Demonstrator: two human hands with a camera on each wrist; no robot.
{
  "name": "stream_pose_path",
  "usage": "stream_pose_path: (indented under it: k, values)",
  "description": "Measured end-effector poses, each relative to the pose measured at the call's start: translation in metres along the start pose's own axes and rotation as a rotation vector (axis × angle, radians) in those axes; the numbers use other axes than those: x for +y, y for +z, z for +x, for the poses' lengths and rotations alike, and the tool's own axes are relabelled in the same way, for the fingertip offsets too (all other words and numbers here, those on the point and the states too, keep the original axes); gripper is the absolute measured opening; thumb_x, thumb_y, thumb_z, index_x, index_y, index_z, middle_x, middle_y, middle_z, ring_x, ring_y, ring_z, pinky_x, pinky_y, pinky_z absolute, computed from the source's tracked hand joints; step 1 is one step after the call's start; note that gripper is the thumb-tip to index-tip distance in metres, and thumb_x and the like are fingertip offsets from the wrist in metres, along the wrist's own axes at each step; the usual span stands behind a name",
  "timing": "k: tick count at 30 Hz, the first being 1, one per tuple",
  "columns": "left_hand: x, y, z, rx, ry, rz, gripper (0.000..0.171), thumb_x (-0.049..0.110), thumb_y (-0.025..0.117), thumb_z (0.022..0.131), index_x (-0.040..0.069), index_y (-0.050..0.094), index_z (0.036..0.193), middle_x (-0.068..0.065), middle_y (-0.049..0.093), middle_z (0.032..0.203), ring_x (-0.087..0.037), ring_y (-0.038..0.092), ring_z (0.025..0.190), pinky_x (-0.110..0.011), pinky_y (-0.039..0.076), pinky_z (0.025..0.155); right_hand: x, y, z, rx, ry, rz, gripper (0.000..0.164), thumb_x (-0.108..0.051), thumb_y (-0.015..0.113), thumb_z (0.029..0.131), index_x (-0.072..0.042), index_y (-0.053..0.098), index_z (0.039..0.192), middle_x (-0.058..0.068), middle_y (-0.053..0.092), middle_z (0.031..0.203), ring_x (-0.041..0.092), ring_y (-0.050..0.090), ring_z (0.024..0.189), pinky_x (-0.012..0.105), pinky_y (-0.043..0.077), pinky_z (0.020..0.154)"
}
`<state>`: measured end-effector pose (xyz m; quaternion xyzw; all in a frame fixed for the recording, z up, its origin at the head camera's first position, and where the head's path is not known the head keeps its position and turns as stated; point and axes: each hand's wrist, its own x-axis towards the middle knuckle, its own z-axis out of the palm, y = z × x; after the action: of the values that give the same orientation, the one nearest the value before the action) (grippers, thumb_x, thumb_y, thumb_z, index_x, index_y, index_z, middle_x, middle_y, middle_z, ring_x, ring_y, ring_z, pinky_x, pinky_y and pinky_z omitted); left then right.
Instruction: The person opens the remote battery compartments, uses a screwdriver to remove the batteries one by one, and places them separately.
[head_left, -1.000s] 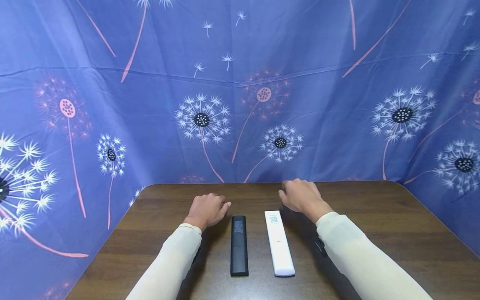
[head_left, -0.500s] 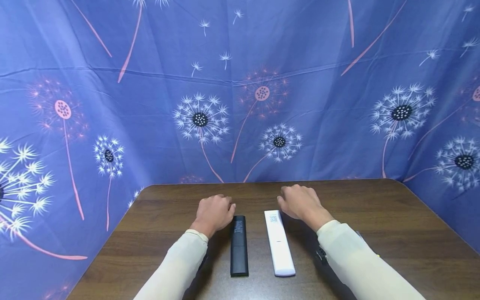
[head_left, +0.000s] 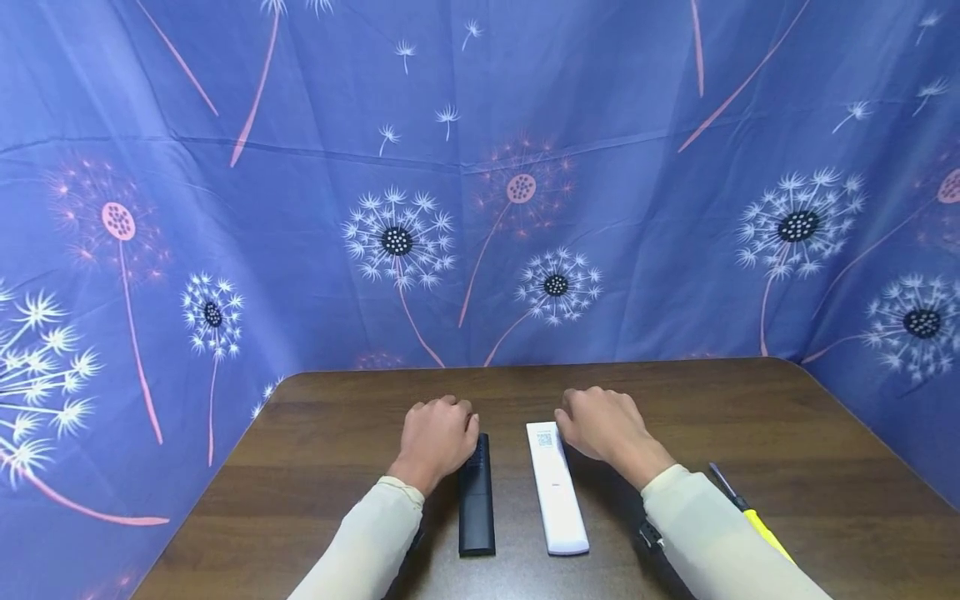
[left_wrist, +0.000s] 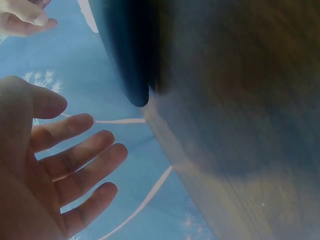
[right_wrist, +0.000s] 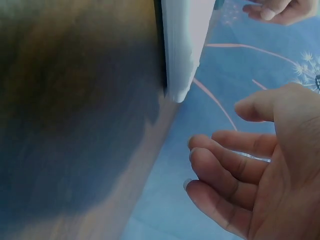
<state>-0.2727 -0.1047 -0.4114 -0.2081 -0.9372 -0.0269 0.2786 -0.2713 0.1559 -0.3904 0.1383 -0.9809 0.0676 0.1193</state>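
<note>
Left hand is hovering at far end of black remote, right hand beside white remote; remotes lying lengthwise toward person, fingers loose, empty.

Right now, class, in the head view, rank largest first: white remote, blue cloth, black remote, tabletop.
1. Blue cloth
2. Tabletop
3. White remote and black remote: too alike to rank; the left hand hides part of the black one.
</note>
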Motion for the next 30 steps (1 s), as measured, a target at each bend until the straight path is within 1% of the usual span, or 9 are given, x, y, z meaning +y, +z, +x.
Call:
stream_pose_path:
  k: [4,7,11,16,21,25,27,30]
  values:
    - [0.005,0.0,-0.002,-0.02,-0.003,-0.009,0.02,0.032,0.065,0.095,0.017,0.076,0.089,-0.001,0.067,0.077,-0.022,0.067,0.068,-0.043,0.052,0.063,-0.003,0.002,-0.007,0.01,-0.024,-0.013,0.023,-0.031,0.06,0.096,-0.011,0.07,0.092,0.001,0.062,0.068,0.016,0.053,0.055,0.039,0.042,0.047]
    - [0.011,-0.004,-0.001,-0.041,0.003,-0.011,0.022,0.034,0.062,0.096,0.018,0.076,0.091,-0.001,0.068,0.078,-0.021,0.068,0.07,-0.044,0.052,0.066,-0.006,0.002,-0.012,0.011,-0.027,-0.022,0.023,-0.03,0.06,0.096,-0.01,0.07,0.093,0.001,0.06,0.066,0.015,0.049,0.053,0.037,0.04,0.045]
    - [0.02,-0.009,0.001,-0.049,0.012,-0.014,0.024,0.034,0.061,0.096,0.017,0.076,0.089,-0.001,0.068,0.076,-0.021,0.069,0.072,-0.044,0.052,0.069,-0.008,0.002,-0.017,0.005,-0.024,-0.021,0.024,-0.031,0.06,0.097,-0.01,0.072,0.098,0.0,0.059,0.066,0.014,0.046,0.053,0.035,0.038,0.044]
    - [0.03,-0.01,0.003,-0.057,0.029,-0.025,0.024,0.034,0.061,0.096,0.017,0.076,0.088,0.0,0.07,0.075,-0.019,0.069,0.072,-0.044,0.051,0.069,-0.009,0.005,-0.024,0.021,-0.03,-0.017,0.024,-0.031,0.063,0.096,-0.009,0.072,0.101,0.001,0.062,0.068,0.013,0.045,0.052,0.035,0.038,0.044]
    - [0.04,-0.011,0.003,-0.071,0.05,-0.035,0.024,0.034,0.062,0.095,0.017,0.074,0.084,0.001,0.069,0.072,-0.017,0.068,0.07,-0.041,0.051,0.065,-0.011,0.007,-0.03,0.033,-0.03,0.002,0.023,-0.031,0.063,0.095,-0.01,0.072,0.1,-0.002,0.06,0.065,0.012,0.045,0.051,0.034,0.038,0.044]
    - [0.05,-0.011,0.002,-0.08,0.062,-0.019,0.024,0.034,0.065,0.094,0.017,0.071,0.078,0.002,0.066,0.066,-0.017,0.066,0.064,-0.036,0.049,0.056,-0.014,0.006,-0.035,0.016,-0.019,0.024,0.024,-0.031,0.063,0.096,-0.01,0.072,0.102,-0.006,0.05,0.058,0.012,0.042,0.049,0.033,0.034,0.043]
    - [0.056,-0.01,0.002,-0.078,0.08,0.005,0.024,0.034,0.066,0.093,0.017,0.071,0.077,0.002,0.065,0.063,-0.016,0.064,0.059,-0.034,0.046,0.051,-0.014,0.005,-0.037,0.011,-0.014,0.026,0.021,-0.031,0.063,0.096,-0.011,0.07,0.096,-0.007,0.045,0.055,0.012,0.041,0.047,0.032,0.032,0.042]
    - [0.065,-0.006,0.001,-0.086,0.106,0.055,0.024,0.035,0.067,0.092,0.017,0.071,0.077,0.002,0.06,0.057,-0.014,0.057,0.049,-0.031,0.042,0.044,-0.015,0.004,-0.039,0.014,-0.015,0.01,0.021,-0.031,0.063,0.096,-0.014,0.065,0.085,-0.006,0.042,0.053,0.012,0.039,0.045,0.032,0.03,0.042]
